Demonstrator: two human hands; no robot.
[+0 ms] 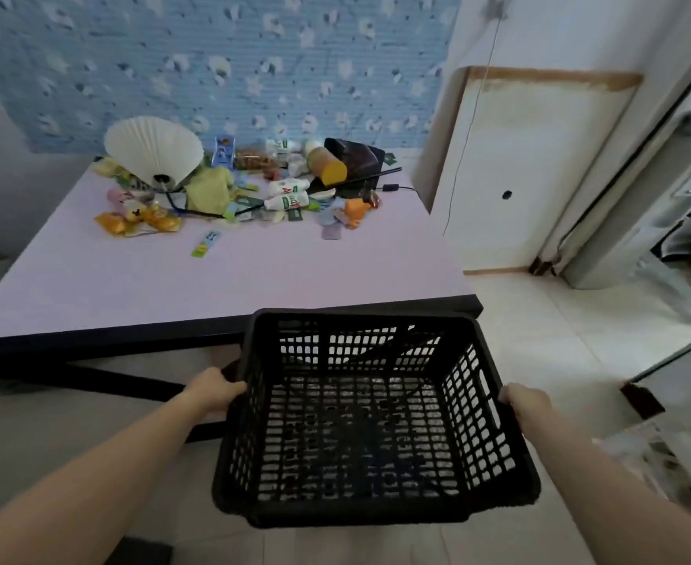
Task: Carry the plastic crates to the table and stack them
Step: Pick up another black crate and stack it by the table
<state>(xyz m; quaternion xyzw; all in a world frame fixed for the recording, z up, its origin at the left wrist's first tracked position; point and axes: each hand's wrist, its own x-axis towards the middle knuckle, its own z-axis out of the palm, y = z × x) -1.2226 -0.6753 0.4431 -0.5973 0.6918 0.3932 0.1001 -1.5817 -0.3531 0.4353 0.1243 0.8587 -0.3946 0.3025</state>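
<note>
I hold an empty black plastic crate [370,418] with latticed walls in front of me, upright and level, above the floor. My left hand [213,391] grips its left rim and my right hand [525,403] grips its right rim. The crate's far edge overlaps the near right corner of the pale pink table [140,279] in this view. No other crate shows.
A heap of small things lies at the table's far side: a white folding fan [154,150], bottles [288,195], snack packets [140,222], a dark bag [356,159]. A white board [523,169] leans on the wall to the right. Tiled floor [559,320] spreads to the right.
</note>
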